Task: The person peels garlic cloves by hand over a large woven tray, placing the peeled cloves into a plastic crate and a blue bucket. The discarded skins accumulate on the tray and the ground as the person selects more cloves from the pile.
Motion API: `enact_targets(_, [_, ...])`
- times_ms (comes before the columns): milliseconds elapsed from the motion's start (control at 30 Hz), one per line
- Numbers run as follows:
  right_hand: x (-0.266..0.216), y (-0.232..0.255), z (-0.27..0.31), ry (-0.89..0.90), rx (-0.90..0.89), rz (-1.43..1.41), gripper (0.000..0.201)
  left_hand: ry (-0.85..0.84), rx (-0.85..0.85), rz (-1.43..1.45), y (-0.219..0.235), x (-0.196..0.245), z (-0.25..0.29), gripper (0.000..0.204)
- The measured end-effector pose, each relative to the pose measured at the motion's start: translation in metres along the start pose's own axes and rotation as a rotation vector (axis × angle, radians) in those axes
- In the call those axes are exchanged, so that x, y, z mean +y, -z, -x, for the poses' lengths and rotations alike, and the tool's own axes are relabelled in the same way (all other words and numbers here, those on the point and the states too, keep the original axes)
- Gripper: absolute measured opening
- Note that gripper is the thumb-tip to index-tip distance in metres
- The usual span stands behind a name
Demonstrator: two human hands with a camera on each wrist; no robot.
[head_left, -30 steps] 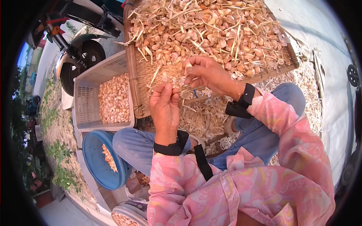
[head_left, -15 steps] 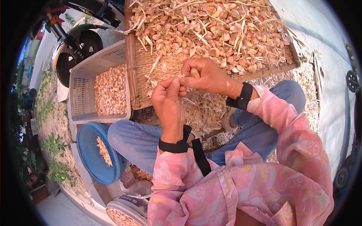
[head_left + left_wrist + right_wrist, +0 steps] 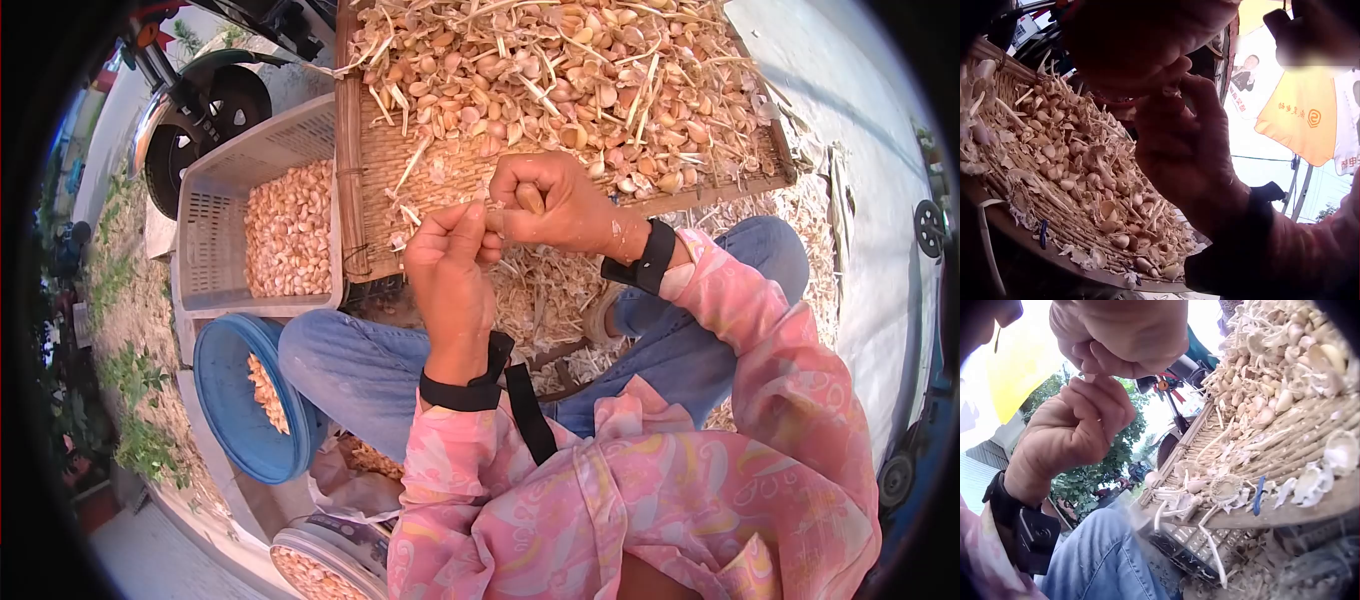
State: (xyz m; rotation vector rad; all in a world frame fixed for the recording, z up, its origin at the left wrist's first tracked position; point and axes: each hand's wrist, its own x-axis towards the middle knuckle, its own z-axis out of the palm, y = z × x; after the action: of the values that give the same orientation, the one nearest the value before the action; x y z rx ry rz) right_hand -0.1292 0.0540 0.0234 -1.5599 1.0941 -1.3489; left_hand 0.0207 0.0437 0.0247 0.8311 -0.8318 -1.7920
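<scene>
Fingertips of the left hand (image 3: 452, 285) and right hand (image 3: 568, 208) meet over the near edge of the woven tray (image 3: 385, 215), pinching a small pale piece mostly hidden between them. A tan oval, seemingly a garlic clove (image 3: 531, 198), shows in the curled right fingers. The left wrist view has the left hand (image 3: 1141, 44) dark at the top, close to the right hand (image 3: 1191, 147). From the right wrist, the left hand (image 3: 1072, 434) appears below the right hand (image 3: 1125, 331). Garlic cloves (image 3: 560, 85) with dry stalks and skins cover the tray's far part.
Left of the tray stands a pale plastic crate (image 3: 205, 250) of cloves. Nearer are a blue bucket (image 3: 225, 400) and a round tub (image 3: 330, 535), both holding cloves. Skins (image 3: 540, 300) litter the ground between the knees. A vehicle wheel (image 3: 240, 100) is at the upper left.
Since the earliest frame, the right hand has curled its fingers and come in against the left fingertips. The left hand has shifted slightly right and up. The surroundings have drifted slightly in view.
</scene>
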Motion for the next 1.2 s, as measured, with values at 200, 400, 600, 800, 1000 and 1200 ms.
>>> enact_targets(200, [-0.009, 0.001, -0.003, -0.072, -0.075, -0.023, 0.017, -0.046, 0.059, -0.160, -0.006, 0.007, 0.004, 0.006])
enact_targets(400, [-0.025, -0.012, 0.006, -0.042, -0.287, 0.128, 0.020, 0.067, 0.138, 0.008, 0.028, 0.000, -0.020, 0.008])
enact_targets(600, [0.014, 0.003, 0.014, -0.367, -0.593, 0.869, 0.025, 0.272, 0.102, 0.206, 0.036, 0.019, -0.016, 0.018])
enact_targets(800, [0.006, -0.001, -0.005, -0.187, -0.085, 0.418, 0.021, 0.454, -0.110, 0.630, 0.067, 0.003, -0.018, 0.024])
enact_targets(1000, [-0.012, -0.029, -0.006, -0.302, -0.066, 0.151, 0.020, 0.559, -0.052, 0.661, 0.065, -0.025, -0.008, 0.027])
enact_targets(1200, [0.005, -0.055, 0.003, 0.304, -0.305, 0.649, 0.029, 0.616, 0.132, 0.716, 0.054, -0.024, 0.014, 0.033])
